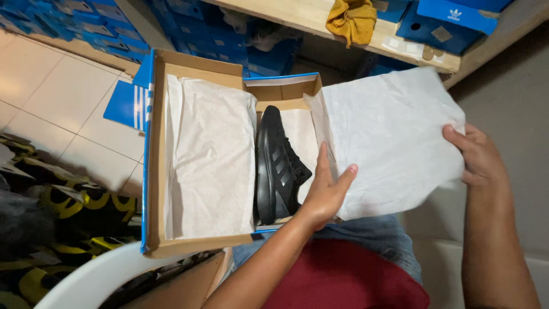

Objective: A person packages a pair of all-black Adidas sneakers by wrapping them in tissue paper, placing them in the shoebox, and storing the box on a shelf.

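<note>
Just left of both hands (326, 194) (gripping tissue paper (394, 137)) lies a black shoe (277, 166).

Open shoebox (153, 171) on the person's lap, centre of the scene; its lid (127, 103) stands up along the left side. Inside the box, left part: folded wrapping paper (209, 160). Inside, right part: one shoe (277, 166), lying lengthwise, toe far. Right of the box: a loose paper sheet (394, 137), held at its near left edge by the left hand (326, 191) and at its right edge by the right hand (480, 157). Far side: shelf (309, 17) with a cloth (351, 20) on it and stacked boxes (217, 40) beneath.
</note>
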